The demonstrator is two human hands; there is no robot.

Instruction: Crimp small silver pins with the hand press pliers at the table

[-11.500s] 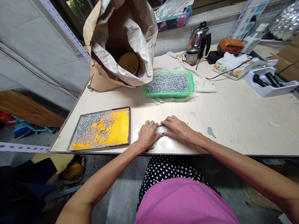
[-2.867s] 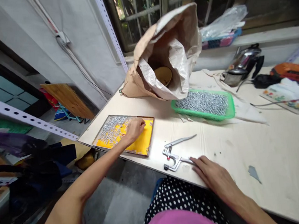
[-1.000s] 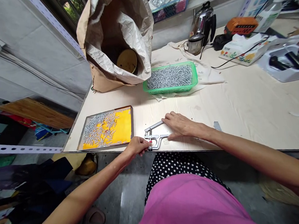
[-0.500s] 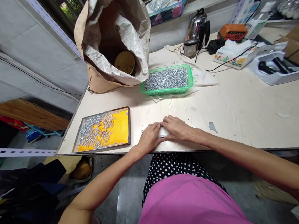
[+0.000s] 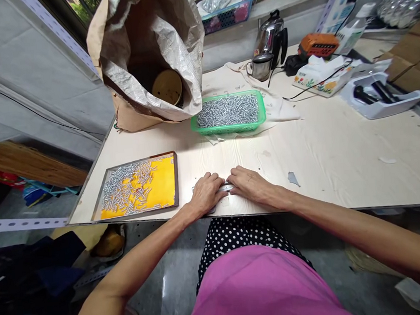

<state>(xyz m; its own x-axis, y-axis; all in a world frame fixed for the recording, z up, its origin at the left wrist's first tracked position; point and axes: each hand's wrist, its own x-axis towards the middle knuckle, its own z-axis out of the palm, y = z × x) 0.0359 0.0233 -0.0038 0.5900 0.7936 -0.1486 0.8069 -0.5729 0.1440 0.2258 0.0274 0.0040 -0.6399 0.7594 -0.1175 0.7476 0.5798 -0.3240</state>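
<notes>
Near the table's front edge, my left hand [image 5: 206, 192] and my right hand [image 5: 249, 182] grip a narrow silver metal strip [image 5: 226, 187] between them. Fingers of both hands are closed on its two ends, so only a short middle part shows. Under the left palm a small dark edge is visible, too covered to name. Left of my hands lies a shallow tray [image 5: 176, 179] with a yellow bottom, where many small silver screw-like pins [image 5: 125, 188] are scattered. A green basket [image 5: 261, 112] heaped with similar pins [image 5: 228, 110] stands beyond my hands.
A large open sack [image 5: 117, 87] with a round yellowish container [image 5: 167, 87] inside stands at the back left. Toward the back right are a metal kettle [image 5: 271, 33], a metal cup [image 5: 261, 67], an orange battery [image 5: 318, 45], a tissue pack [image 5: 320, 78] and a white tray [image 5: 384, 105].
The metal piece between my hands showed a wider face before and now looks like a thin strip. Both hands stay closed on it. The whole view has shifted slightly.
</notes>
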